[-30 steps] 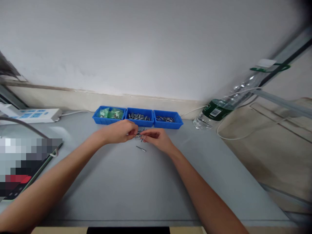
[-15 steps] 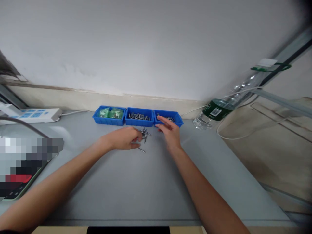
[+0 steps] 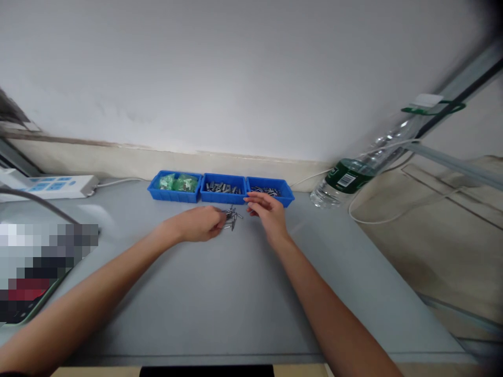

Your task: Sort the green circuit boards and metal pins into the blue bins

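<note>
My left hand (image 3: pixel 204 224) rests low over the tabletop with its fingers curled closed beside a small pile of slim metal pieces (image 3: pixel 233 217). Its fingertips meet the pile's left side, and what they hold is hidden. My right hand (image 3: pixel 269 214) hovers to the right of the pile, in front of the right blue bin (image 3: pixel 290 196). Its fingers are bent but apart, and I see nothing in them. That bin holds thin metal pieces (image 3: pixel 267 191). In the middle blue bin (image 3: pixel 222 198) lie thicker metal pieces (image 3: pixel 223 187).
The left blue bin (image 3: pixel 175 196) contains green plastic packets (image 3: pixel 184 183). A large water bottle (image 3: pixel 349 177) leans at the right by a white cable (image 3: pixel 369 224). On the left are a white power strip (image 3: pixel 55 185) and a partly blurred, dark-edged device (image 3: pixel 29 314).
My left fingers have closed, and the loose metal piece in front of the pile no longer shows there. My right hand has shifted slightly left and down, off the right bin.
</note>
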`<state>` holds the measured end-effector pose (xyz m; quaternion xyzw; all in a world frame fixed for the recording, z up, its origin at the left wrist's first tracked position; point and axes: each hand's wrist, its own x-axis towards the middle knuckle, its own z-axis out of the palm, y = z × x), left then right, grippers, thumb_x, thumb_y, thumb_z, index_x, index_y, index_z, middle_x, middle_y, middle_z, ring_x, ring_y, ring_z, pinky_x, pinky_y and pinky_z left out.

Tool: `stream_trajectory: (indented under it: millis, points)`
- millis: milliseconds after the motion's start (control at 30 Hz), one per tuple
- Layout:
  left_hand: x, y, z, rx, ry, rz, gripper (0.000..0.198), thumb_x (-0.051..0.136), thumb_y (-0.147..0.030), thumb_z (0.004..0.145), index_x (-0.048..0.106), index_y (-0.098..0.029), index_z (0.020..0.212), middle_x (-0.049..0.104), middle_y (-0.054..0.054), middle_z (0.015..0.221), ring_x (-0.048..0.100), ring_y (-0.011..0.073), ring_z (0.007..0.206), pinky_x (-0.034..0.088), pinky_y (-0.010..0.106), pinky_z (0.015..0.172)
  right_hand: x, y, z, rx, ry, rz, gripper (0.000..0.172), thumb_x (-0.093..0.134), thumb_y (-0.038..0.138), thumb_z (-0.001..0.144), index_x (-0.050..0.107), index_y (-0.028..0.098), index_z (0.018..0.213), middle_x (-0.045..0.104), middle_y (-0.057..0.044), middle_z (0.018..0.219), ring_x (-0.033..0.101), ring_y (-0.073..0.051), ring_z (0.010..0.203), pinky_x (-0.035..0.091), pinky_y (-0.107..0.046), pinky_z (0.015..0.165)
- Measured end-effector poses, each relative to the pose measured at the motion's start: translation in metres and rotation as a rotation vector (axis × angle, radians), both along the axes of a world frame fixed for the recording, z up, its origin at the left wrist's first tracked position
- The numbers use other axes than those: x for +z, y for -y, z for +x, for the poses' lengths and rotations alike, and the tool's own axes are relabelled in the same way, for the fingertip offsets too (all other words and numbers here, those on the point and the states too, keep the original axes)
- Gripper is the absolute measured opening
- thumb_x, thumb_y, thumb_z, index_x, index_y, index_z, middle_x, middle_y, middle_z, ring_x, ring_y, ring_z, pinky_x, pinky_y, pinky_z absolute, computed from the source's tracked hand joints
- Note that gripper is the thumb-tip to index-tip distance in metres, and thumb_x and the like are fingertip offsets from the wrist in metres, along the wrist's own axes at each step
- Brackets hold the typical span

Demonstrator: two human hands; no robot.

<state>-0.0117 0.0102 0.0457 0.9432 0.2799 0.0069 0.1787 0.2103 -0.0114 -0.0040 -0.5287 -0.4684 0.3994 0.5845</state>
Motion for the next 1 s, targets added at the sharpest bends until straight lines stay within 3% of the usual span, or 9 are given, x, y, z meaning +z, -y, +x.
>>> stream_trajectory:
  millis: [300, 500, 633, 833, 1000]
  points:
    - [0.012, -0.010, -0.008, 0.086, 0.073, -0.001, 0.012, 0.058, -0.012, 0.088, 0.056, -0.019, 0.078, 0.062, 0.001, 0.076, 0.055, 0.0153, 0.068, 0.036, 0.027, 0.064, -0.002, 0.002, -0.007, 0.213, 0.049, -0.002, 0.030, 0.077, 0.036, 0.072, 0.076, 0.022, 0.098, 0.078, -0.005, 0.086, 0.067, -0.018, 0.070, 0.055, -0.035, 0.070]
    - [0.016, -0.012, -0.009, 0.062, 0.147, 0.042, 0.013, 0.058, -0.011, 0.088, 0.056, -0.018, 0.078, 0.061, 0.001, 0.077, 0.053, 0.0144, 0.067, 0.036, 0.026, 0.064, -0.002, 0.006, -0.011, 0.423, 0.035, -0.031, 0.030, 0.082, 0.037, 0.072, 0.079, 0.024, 0.098, 0.079, -0.004, 0.088, 0.070, -0.019, 0.075, 0.056, -0.036, 0.075]
    - [0.016, -0.012, -0.008, 0.060, 0.164, 0.063, 0.012, 0.059, -0.011, 0.089, 0.059, -0.018, 0.079, 0.063, 0.002, 0.079, 0.054, 0.0147, 0.068, 0.037, 0.026, 0.064, 0.001, 0.009, -0.013, 0.464, 0.007, -0.043, 0.026, 0.084, 0.036, 0.072, 0.081, 0.024, 0.094, 0.079, -0.004, 0.088, 0.069, -0.017, 0.074, 0.055, -0.033, 0.073]
    - [0.015, -0.009, -0.004, 0.110, 0.130, 0.107, 0.012, 0.066, -0.024, 0.093, 0.064, -0.016, 0.084, 0.065, 0.002, 0.078, 0.056, 0.0152, 0.067, 0.038, 0.026, 0.064, 0.006, 0.010, -0.014, 0.391, -0.060, -0.070, 0.022, 0.083, 0.036, 0.069, 0.082, 0.024, 0.087, 0.079, -0.004, 0.083, 0.066, -0.016, 0.070, 0.053, -0.030, 0.068]
    - [0.004, -0.007, 0.001, 0.141, -0.027, 0.116, 0.006, 0.067, -0.021, 0.092, 0.070, -0.017, 0.096, 0.071, 0.007, 0.098, 0.065, 0.0207, 0.082, 0.041, 0.028, 0.068, 0.010, 0.005, -0.005, 0.080, -0.170, -0.012, 0.023, 0.079, 0.036, 0.069, 0.082, 0.021, 0.086, 0.078, -0.005, 0.081, 0.063, -0.014, 0.064, 0.050, -0.029, 0.063]
